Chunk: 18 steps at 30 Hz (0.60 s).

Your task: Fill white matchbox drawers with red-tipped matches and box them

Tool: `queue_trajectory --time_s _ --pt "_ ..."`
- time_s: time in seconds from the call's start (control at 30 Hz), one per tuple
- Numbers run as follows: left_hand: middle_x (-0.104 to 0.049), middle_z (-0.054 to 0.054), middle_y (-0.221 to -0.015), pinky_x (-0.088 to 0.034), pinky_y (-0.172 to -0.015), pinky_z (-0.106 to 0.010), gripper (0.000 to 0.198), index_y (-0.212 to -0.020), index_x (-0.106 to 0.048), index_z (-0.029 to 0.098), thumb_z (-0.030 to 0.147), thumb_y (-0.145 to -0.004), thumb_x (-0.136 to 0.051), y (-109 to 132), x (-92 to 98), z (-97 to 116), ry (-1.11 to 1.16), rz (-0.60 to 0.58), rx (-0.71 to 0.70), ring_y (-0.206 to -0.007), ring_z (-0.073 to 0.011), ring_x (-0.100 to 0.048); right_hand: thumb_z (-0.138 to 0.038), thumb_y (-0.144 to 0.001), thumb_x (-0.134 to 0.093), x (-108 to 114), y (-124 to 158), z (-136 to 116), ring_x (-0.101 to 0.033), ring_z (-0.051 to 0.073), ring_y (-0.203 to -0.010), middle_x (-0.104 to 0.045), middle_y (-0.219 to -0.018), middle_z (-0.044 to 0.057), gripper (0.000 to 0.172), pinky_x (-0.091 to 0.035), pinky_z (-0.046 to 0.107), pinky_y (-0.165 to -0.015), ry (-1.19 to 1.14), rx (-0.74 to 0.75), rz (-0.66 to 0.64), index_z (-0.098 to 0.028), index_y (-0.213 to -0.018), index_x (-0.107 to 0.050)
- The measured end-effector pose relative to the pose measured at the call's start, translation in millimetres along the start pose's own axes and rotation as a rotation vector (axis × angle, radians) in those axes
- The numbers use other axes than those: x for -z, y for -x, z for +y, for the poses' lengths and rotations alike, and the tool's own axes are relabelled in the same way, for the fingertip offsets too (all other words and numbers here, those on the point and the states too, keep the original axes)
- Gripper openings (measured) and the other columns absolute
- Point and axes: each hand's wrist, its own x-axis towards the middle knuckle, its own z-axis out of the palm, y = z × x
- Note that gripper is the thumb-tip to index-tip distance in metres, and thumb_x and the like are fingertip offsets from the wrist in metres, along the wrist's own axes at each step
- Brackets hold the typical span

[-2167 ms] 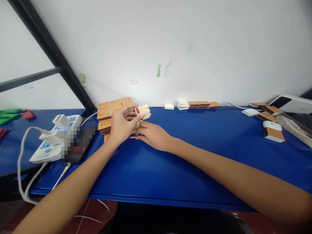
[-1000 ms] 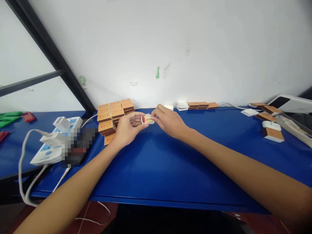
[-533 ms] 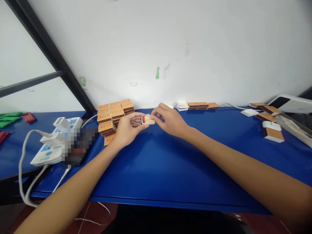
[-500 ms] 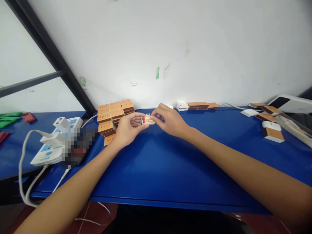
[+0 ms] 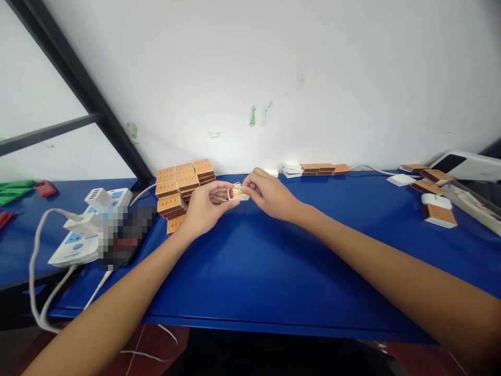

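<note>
At centre of the head view, over the far half of the blue table [image 5: 274, 261], I see both hands meeting on 1 open match tray [image 5: 237, 194]. Left hand [image 5: 201, 206]: partly closed, thumb on the near side, fingers curled round the far side, gripping the tray's left end. Tray is held just above the table, roughly level, red match heads at its left end, pale sticks running right. Right hand [image 5: 270, 194]: thumb and index pinched shut on the tray's right end, over the stick ends; other 3 fingers bent loosely behind. Can't tell if a single match is in that pinch, too small.

Just left of the left hand: 1 stack [image 5: 182, 184] of orange matchboxes, several layers deep, near the wall [image 5: 274, 78]. Further left: a white power strip [image 5: 84, 230] with plugs in it, a grey cable [image 5: 37, 261] looping off the table edge, and a blurred dark item [image 5: 125, 235] lying beside the strip. Green pieces [image 5: 13, 187] sit at the far left edge of frame.

Along the wall behind the right hand: a row of brown sleeves [image 5: 324, 168], with a few white trays [image 5: 293, 168] just beside them on the left. Far right: loose boxes [image 5: 438, 215], well apart from both hands, and a white device [image 5: 467, 166] near the frame edge, partly cut off.
</note>
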Motion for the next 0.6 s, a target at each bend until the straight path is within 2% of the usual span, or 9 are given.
queue_trajectory --time_s 0.33,0.47,0.6 --pt "-0.08 -0.01 -0.109 -0.061 -0.092 -0.039 0.047 -0.114 -0.075 0.017 0.037 -0.075 -0.091 -0.5 -0.5 1.5 -0.013 -0.01 0.007 -0.102 -0.0246 -0.075 -0.027 -0.1 -0.06 0.3 -0.3 -3.3 -0.054 0.016 -0.077 -0.06 -0.097 0.005 0.008 -0.043 0.031 -0.072 -0.044 0.003 0.041 -0.02 -0.1 -0.063" --pt "-0.08 -0.01 -0.11 -0.062 -0.09 -0.039 0.046 -0.115 -0.075 0.017 0.035 -0.076 -0.09 -0.3 -0.3 1.2 -0.01 -0.014 -0.003 -0.102 -0.025 -0.075 -0.029 -0.096 -0.063 -1.8 -1.6 -3.3 -0.052 0.016 -0.073 -0.057 -0.087 0.002 0.01 -0.043 0.032 -0.071 -0.128 -0.068 0.076 -0.019 -0.099 -0.064" --pt "-0.081 -0.01 -0.111 -0.062 -0.09 -0.038 0.044 -0.114 -0.075 0.017 0.035 -0.076 -0.09 0.3 -0.7 0.7 -0.001 -0.022 -0.013 -0.103 -0.0248 -0.076 -0.031 -0.093 -0.065 -3.1 -3.5 -4.9 -0.051 0.015 -0.071 -0.058 -0.082 0.0 0.012 -0.043 0.032 -0.069 -0.197 -0.148 0.053 -0.019 -0.094 -0.065"
